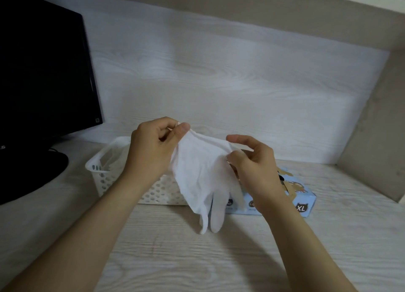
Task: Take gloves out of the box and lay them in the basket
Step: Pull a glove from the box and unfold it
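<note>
Glove [201,177] btwn hands, above basket [103,171]

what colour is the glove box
Light blue glove box, with a cat logo marked XL; head view.

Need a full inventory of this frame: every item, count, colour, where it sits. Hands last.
thin white disposable glove: one, white, held up by its cuff over the basket and box, fingers hanging down.
white perforated plastic basket: one, white, on the desk left of the box, partly behind the left forearm; something pale inside, unclear.
light blue cardboard glove box: one, light blue, marked XL, on the desk right of the basket, partly hidden by the right hand.
black computer monitor: one, black, far left on the desk.
pale wood-grain desk: one, whitish.
left hand: bare, grip pinching the cuff.
right hand: bare, grip pinching the cuff's other side.
</note>
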A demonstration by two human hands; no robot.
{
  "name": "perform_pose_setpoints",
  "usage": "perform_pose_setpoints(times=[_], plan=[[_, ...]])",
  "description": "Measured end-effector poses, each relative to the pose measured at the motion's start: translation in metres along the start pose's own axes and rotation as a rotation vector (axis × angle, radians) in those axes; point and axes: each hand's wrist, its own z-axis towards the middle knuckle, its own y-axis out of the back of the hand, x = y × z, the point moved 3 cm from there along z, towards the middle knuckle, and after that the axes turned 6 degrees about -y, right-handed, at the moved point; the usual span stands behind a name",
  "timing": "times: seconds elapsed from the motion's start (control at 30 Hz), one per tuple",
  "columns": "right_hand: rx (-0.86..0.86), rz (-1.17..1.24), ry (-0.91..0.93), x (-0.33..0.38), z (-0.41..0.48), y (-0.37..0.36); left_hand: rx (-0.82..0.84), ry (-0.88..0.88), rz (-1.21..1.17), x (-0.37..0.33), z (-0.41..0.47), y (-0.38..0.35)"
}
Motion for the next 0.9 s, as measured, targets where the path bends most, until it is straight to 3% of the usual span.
perform_pose_setpoints(times=[0.1,0.27,0.37,0.5,0.67,0.9], plan=[[-0.133,-0.032,0.073,-0.003,0.002,-0.002,0.081,0.092,-0.045,0.006,0.003,0.003],[-0.284,-0.521,0.33,-0.007,0.013,-0.016,0.191,0.199,-0.122,0.009,0.004,0.008],[-0.304,-0.765,0.472,0.001,0.019,-0.027,0.139,0.212,0.004,0.015,0.007,0.013],[-0.314,-0.914,0.514,0.021,0.032,-0.047,0.012,0.253,0.054,0.013,0.011,0.021],[-0.215,-1.038,0.576,0.034,0.052,-0.082,-0.083,0.302,0.201,0.019,0.012,0.035],[0.137,-1.068,0.532,0.028,0.08,-0.111,0.002,0.429,0.479,0.045,0.012,0.051]])
